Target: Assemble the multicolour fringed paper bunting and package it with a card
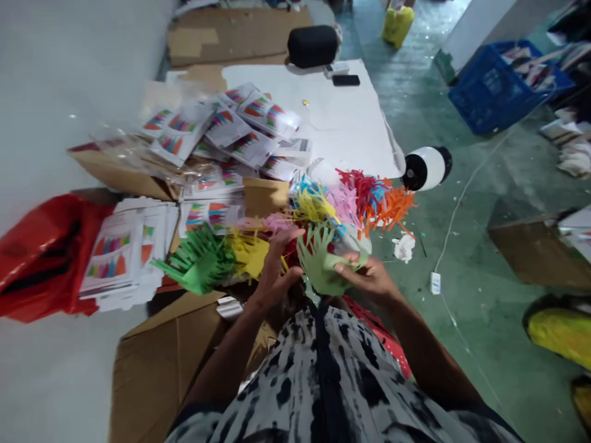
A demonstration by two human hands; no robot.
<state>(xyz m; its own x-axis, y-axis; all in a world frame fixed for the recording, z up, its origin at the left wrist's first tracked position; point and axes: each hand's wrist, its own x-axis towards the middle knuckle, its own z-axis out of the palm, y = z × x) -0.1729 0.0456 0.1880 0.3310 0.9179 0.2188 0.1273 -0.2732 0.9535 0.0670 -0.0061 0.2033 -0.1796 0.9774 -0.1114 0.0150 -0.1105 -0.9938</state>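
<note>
A pale green fringed paper piece is pinched in my right hand, its cut strips fanning up and to the left. Just left of it, my left hand is empty, with thumb and fingers apart. Beside that hand lie a yellow fringed paper and a dark green fringed paper. Beyond my hands is a heap of fringed paper, with yellow strips, pink strips, red strips and orange strips.
Printed packets pile up on the left of a white table. Nearer are stacked printed cards, a red plastic bag and a cardboard box. A black-and-white cylinder and a blue crate stand to the right.
</note>
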